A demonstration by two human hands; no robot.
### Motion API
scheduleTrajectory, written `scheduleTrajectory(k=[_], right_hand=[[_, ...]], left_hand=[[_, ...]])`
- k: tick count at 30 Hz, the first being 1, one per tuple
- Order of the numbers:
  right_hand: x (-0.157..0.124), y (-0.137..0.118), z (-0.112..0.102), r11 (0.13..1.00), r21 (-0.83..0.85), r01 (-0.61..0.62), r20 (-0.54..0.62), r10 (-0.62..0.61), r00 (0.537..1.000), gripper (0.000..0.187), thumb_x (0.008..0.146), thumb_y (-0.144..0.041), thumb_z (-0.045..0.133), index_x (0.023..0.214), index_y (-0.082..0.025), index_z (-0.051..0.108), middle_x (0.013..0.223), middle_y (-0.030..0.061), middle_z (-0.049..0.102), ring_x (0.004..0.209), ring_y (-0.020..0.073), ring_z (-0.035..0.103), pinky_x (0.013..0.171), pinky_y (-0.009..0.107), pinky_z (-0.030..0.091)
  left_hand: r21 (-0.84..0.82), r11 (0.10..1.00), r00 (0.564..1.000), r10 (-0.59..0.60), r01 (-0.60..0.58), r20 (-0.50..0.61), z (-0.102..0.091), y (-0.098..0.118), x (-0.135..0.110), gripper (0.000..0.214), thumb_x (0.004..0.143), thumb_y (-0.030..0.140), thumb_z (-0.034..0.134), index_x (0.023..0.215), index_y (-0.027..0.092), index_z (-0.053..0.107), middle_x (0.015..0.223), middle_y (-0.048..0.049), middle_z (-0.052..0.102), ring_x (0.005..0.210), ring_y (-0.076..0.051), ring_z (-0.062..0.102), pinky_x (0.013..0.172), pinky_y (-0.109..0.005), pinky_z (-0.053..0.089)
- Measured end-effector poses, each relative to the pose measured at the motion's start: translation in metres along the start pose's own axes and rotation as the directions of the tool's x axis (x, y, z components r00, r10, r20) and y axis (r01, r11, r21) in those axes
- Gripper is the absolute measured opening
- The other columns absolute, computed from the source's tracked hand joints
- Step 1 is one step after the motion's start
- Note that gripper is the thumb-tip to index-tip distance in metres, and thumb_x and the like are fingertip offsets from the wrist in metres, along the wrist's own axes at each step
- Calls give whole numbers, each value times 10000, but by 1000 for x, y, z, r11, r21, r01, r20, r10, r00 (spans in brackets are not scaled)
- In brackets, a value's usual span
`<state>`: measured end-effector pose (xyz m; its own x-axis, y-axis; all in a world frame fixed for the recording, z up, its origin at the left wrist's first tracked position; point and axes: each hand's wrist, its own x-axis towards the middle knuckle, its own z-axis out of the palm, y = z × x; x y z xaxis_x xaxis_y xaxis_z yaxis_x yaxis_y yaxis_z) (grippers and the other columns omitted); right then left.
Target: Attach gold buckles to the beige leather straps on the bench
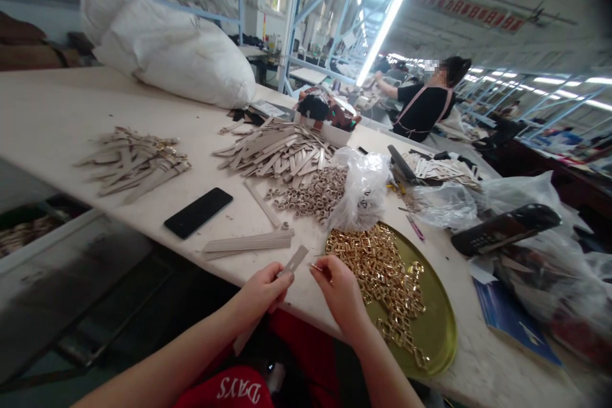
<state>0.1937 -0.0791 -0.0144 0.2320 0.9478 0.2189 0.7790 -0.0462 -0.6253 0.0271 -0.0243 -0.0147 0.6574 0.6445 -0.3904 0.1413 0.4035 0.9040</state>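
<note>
Between the thumb and fingers of my left hand (pixel 270 284) is a flat beige strap (pixel 297 259), its slotted end pointing up and right. My right hand (pixel 340 290) pinches a small gold buckle (pixel 315 266), partly hidden by the fingers, just right of the strap's end. Strap and buckle are apart. Close to my right hand, many gold buckles (pixel 382 261) lie heaped on a round olive-gold tray (pixel 437 331). A neat stack of beige straps (pixel 248 243) rests beyond my left hand.
A black phone (pixel 198 211), a pile of straps with buckles (pixel 136 162), loose straps (pixel 282 150) and small beige loops (pixel 320 194) cover parts of the table. Nearby are a plastic bag (pixel 361 188), a blue booklet (pixel 514 319) and a big white sack (pixel 172 51). A co-worker (pixel 425 102) is farther back.
</note>
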Motion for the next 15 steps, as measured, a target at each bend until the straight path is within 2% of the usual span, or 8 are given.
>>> scheduleTrajectory(k=[3, 7, 11, 15], right_hand=[[-10, -23, 5, 992, 54, 118, -2, -118, 993, 115, 816, -202, 479, 719, -205, 539, 727, 20, 560, 679, 150, 524, 632, 252, 406], [-18, -35, 13, 971, 71, 227, 13, -229, 973, 153, 827, -167, 451, 786, -208, 593, 840, 45, 579, 776, 155, 539, 699, 256, 427], [-19, -36, 18, 970, 9, 244, 3, -244, 970, 194, 821, -136, 432, 779, -195, 612, 868, 51, 585, 811, 160, 543, 733, 263, 438], [-18, -32, 20, 956, -96, 277, 4, -278, 961, 204, 821, -134, 432, 812, -193, 627, 912, 70, 587, 847, 176, 547, 745, 278, 447]], left_hand=[[-200, 974, 991, -88, 106, 97, 0, 3, -2, 293, 739, 451, 526, 733, 175, 428, 471, 95, 394, 334, -21, 259, 355, -168, 166], [-384, 888, 962, -188, 253, 199, -3, 3, -8, 260, 687, 365, 603, 728, 164, 444, 479, 99, 383, 334, -3, 245, 359, -152, 134], [-469, 832, 951, -212, 297, 227, -7, 1, -12, 230, 665, 320, 612, 718, 156, 460, 474, 98, 384, 335, 2, 248, 359, -147, 137], [-484, 831, 960, -202, 274, 196, -8, 2, -12, 218, 674, 318, 602, 730, 151, 473, 475, 96, 382, 337, -1, 247, 354, -150, 141]])
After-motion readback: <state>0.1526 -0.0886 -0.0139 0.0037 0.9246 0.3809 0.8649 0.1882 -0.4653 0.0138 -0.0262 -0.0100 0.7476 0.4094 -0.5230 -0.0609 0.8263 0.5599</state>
